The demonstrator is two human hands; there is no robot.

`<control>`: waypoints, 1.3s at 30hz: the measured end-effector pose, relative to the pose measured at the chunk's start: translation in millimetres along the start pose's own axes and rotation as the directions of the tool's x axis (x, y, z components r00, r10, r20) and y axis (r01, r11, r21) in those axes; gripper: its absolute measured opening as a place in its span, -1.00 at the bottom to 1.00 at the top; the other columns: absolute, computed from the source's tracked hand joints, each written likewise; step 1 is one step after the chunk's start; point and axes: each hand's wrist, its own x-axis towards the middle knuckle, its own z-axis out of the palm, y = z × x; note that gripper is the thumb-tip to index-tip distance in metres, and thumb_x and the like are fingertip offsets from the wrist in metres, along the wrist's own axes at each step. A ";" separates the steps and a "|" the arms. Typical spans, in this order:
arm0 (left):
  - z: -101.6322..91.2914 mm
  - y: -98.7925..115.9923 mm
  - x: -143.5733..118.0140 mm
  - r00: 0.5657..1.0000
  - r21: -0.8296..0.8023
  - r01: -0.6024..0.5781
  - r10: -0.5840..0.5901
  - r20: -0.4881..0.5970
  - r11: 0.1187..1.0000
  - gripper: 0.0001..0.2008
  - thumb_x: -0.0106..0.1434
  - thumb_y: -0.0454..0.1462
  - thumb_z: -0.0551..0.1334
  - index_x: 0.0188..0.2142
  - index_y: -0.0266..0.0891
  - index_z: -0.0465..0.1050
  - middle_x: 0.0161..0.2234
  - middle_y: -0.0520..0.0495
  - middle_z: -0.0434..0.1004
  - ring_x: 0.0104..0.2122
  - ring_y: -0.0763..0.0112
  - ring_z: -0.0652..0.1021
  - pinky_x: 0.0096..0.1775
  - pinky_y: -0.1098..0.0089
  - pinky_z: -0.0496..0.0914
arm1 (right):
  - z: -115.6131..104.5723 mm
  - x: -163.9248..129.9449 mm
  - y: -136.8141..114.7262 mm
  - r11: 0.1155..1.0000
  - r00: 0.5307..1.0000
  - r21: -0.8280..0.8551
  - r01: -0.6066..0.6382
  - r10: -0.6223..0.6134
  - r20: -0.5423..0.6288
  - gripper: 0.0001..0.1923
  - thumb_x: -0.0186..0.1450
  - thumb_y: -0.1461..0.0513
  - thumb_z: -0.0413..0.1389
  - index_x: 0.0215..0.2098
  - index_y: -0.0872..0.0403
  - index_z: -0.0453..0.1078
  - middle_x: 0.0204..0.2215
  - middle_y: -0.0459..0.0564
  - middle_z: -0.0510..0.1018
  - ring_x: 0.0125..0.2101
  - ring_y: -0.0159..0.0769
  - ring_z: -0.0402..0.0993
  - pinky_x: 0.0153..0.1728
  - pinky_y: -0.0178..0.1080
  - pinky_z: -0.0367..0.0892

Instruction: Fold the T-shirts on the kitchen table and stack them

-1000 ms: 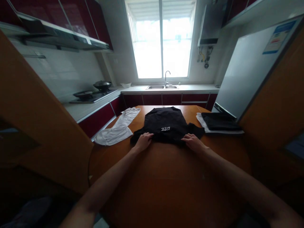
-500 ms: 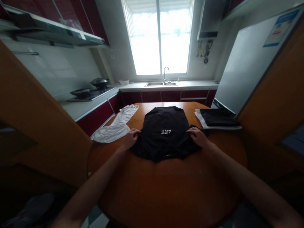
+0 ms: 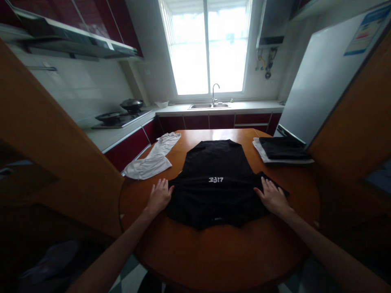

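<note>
A black T-shirt [image 3: 214,162] with white lettering lies spread on the wooden table [image 3: 220,252], its collar end toward me and its hem toward the window. My left hand [image 3: 160,194] rests flat on the shirt's left sleeve edge, fingers stretched out. On the other side my right hand [image 3: 271,195] lies with fingers spread on the right sleeve, part of which sticks out beyond the hand. Neither hand grips the cloth.
A crumpled white garment [image 3: 152,158] lies at the table's left edge. Folded black and white clothes [image 3: 284,148] are stacked at the right. Beyond the table are a counter with a sink [image 3: 210,106], a stove with pans [image 3: 131,105] and a fridge [image 3: 317,77].
The black T-shirt has been drawn toward me and spread wider, its right sleeve now stretched out. Both hands have moved nearer and outward, and their fingers have opened from pinching the cloth.
</note>
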 end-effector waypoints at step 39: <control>63.3 64.5 252.0 0.982 -0.211 -0.187 0.181 -0.048 0.959 -0.48 0.41 -0.24 0.01 0.31 -0.38 0.24 0.35 -0.33 0.19 0.36 0.06 0.17 0.35 0.06 0.05 | 41.5 283.5 -54.7 0.992 0.997 0.123 0.017 -0.008 -0.072 -0.48 0.45 0.17 -0.13 0.31 0.19 0.24 0.35 0.27 0.20 0.34 0.03 0.05 0.29 0.08 0.03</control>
